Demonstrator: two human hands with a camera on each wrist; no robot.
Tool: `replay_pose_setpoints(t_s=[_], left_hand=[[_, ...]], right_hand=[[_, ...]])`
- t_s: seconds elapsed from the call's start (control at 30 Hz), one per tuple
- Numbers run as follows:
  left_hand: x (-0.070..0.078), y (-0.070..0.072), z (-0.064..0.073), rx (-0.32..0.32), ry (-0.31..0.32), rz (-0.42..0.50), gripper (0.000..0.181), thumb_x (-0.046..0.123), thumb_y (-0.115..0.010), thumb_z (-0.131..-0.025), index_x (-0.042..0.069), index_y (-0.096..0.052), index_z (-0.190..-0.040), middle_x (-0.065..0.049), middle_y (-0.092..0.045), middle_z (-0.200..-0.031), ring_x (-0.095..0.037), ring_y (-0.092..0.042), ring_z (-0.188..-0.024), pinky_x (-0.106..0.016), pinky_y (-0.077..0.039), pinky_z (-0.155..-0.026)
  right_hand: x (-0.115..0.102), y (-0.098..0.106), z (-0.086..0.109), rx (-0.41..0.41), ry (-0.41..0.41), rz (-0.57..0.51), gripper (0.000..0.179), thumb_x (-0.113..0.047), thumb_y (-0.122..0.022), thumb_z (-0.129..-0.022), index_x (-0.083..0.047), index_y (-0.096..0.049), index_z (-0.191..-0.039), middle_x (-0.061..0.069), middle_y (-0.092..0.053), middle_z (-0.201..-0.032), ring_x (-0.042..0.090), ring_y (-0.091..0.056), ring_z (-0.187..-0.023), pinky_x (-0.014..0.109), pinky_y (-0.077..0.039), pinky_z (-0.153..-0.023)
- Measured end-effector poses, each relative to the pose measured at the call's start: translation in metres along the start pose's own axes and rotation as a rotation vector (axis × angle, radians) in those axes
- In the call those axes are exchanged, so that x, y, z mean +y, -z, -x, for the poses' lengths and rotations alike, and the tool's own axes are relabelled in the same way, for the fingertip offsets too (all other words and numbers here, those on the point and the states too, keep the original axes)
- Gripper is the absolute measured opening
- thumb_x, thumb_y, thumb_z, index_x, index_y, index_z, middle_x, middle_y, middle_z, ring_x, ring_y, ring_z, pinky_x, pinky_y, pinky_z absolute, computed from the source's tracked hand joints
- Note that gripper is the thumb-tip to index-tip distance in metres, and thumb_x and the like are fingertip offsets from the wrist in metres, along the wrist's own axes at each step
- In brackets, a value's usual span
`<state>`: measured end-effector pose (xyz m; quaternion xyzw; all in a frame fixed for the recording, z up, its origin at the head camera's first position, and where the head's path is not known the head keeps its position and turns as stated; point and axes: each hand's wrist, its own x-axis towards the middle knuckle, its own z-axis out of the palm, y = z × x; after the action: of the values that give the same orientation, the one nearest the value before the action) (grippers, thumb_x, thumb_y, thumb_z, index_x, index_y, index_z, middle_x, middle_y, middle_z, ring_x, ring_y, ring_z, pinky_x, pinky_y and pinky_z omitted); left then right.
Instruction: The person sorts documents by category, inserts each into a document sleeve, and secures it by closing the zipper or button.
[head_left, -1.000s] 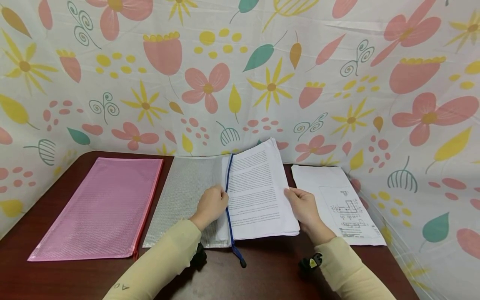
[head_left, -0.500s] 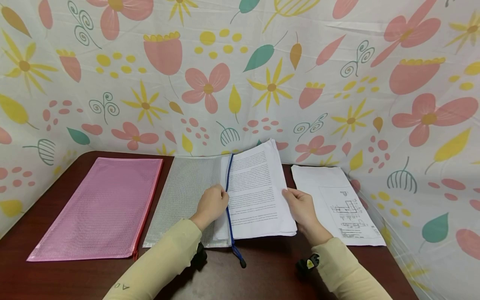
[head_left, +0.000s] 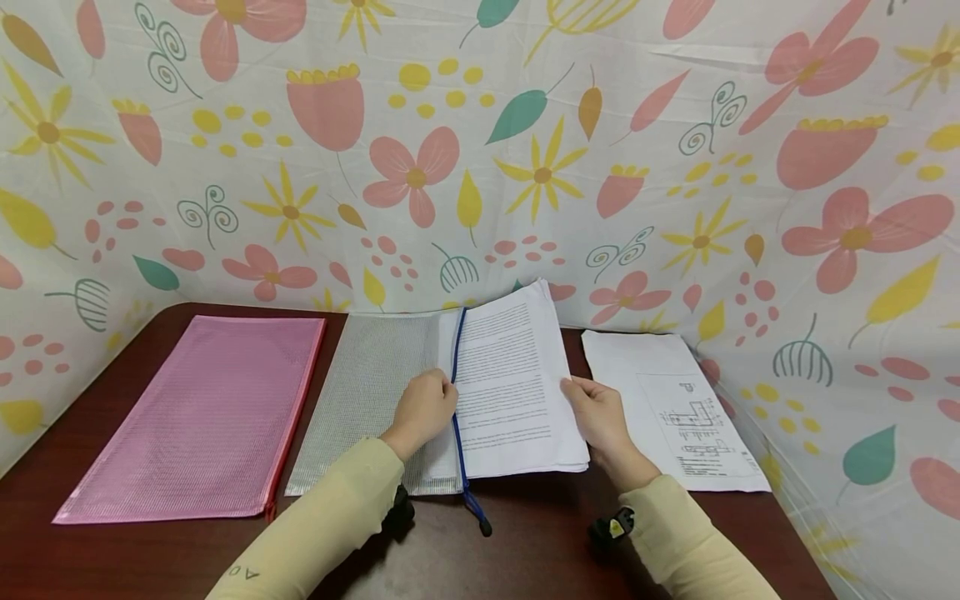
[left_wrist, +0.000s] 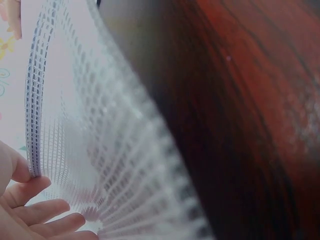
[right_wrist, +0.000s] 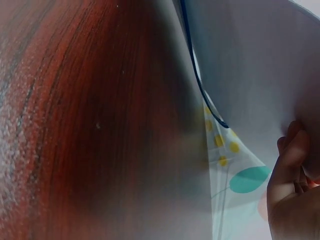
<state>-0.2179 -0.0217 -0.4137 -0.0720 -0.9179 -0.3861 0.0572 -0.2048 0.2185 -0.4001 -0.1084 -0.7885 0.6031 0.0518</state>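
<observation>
A clear mesh zipper pouch point(head_left: 367, 383) with a blue zipper edge point(head_left: 457, 433) lies mid-table. My left hand point(head_left: 422, 412) pinches its upper layer at the zipper side; in the left wrist view the thumb and forefinger grip the mesh edge point(left_wrist: 34, 125). A stack of printed sheets point(head_left: 502, 375) sits partly inside the pouch, its left part under the mesh and the rest sticking out to the right. My right hand point(head_left: 600, 417) holds the stack by its right edge, thumb on top. In the right wrist view the fingers point(right_wrist: 292, 150) curl at the paper's edge, the sheet's underside point(right_wrist: 250, 65) showing.
A pink mesh zipper pouch point(head_left: 202, 408) with a red zipper lies flat at the left. Another paper stack with a line drawing point(head_left: 675, 408) lies at the right. The dark wood table point(head_left: 540, 550) meets a floral cloth backdrop point(head_left: 480, 150) behind.
My right hand has moved slightly left, sliding the paper stack a little further into the mesh pouch. The left hand has stayed in place on the pouch edge.
</observation>
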Motion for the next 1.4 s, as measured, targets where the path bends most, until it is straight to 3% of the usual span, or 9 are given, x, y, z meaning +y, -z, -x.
replay_pose_setpoints(t_s=[1.4], left_hand=[[0.001, -0.001, -0.001, 0.003, 0.001, -0.021, 0.021, 0.01, -0.047, -0.091, 0.007, -0.051, -0.071, -0.003, -0.047, -0.064, -0.015, -0.042, -0.056, -0.025, -0.034, -0.049]], right_hand=[[0.005, -0.012, 0.002, -0.003, -0.005, -0.056, 0.036, -0.019, -0.053, -0.095, 0.008, -0.061, -0.118, 0.013, -0.07, -0.088, 0.009, -0.064, -0.061, 0.024, -0.053, -0.054]])
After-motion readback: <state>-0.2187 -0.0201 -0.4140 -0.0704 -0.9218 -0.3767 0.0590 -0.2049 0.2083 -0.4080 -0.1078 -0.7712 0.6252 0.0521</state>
